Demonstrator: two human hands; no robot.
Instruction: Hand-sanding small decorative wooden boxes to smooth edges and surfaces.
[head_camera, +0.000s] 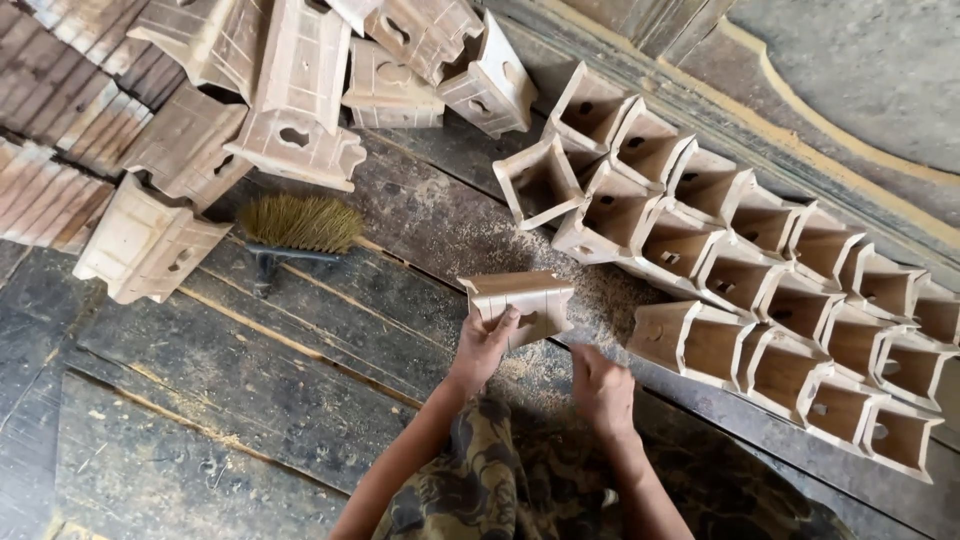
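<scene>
Closest to me, the person's lap is covered in dark patterned cloth (500, 480), and both forearms reach out from it over the floor. The left hand (484, 345) is closed around the lower edge of a small pale wooden box (520, 300), thumb on its near face, holding it just above the boards. The right hand (601, 388) sits lower and to the side, apart from the box, fingers curled in loosely; whether it pinches anything I cannot tell.

Under and just beyond the hands a patch of sawdust (590, 300) is spread over the dark plank floor (250, 390), whose boards are worn, grooved and flecked with chips. To the left of the box, well apart, lies a hand brush (300, 225) with yellowish bristles.

On the right, rows of open wooden boxes (760, 290) lie packed side by side on their sides, mouths facing the person, running off toward the right edge and hemming in that side. Farther off at upper left, a loose heap of finished wooden boxes (290, 100) with keyhole-shaped cutouts is piled beside slatted wooden panels (60, 130). The open floor lies at lower left. Beyond the rows, a pale curved ledge (800, 110) borders a grey surface.
</scene>
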